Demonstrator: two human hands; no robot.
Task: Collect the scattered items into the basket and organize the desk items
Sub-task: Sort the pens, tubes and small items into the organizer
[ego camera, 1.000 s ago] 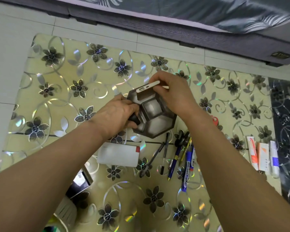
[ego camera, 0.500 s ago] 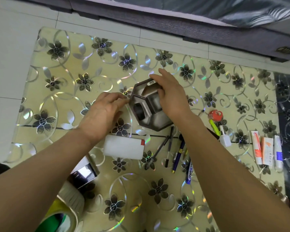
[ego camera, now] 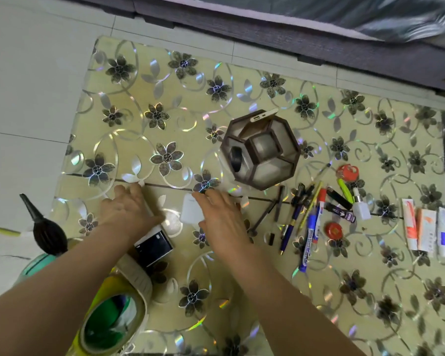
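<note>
The dark hexagonal basket (ego camera: 272,173) stands mid-table. A white power bank (ego camera: 263,115) stands upright in its back compartment and a black roll (ego camera: 235,159) sits in its left one. My right hand (ego camera: 221,219) lies with fingers spread on a flat white case (ego camera: 189,210) just below the basket. My left hand (ego camera: 131,211) rests flat on the table to the left, above a black box (ego camera: 153,245). Several pens and markers (ego camera: 307,217) lie scattered right of my right hand.
Two tape rolls (ego camera: 113,322) and a black air blower (ego camera: 45,227) sit at the near left table edge. A red cap (ego camera: 333,230), a white dropper bottle (ego camera: 360,208), a red key tag (ego camera: 347,172) and three tubes (ego camera: 421,227) lie to the right. A bed frame (ego camera: 293,34) runs behind.
Both hands let go of the basket and drew back toward me. The power bank stays in the basket. My right hand now lies on the white case, my left on the table.
</note>
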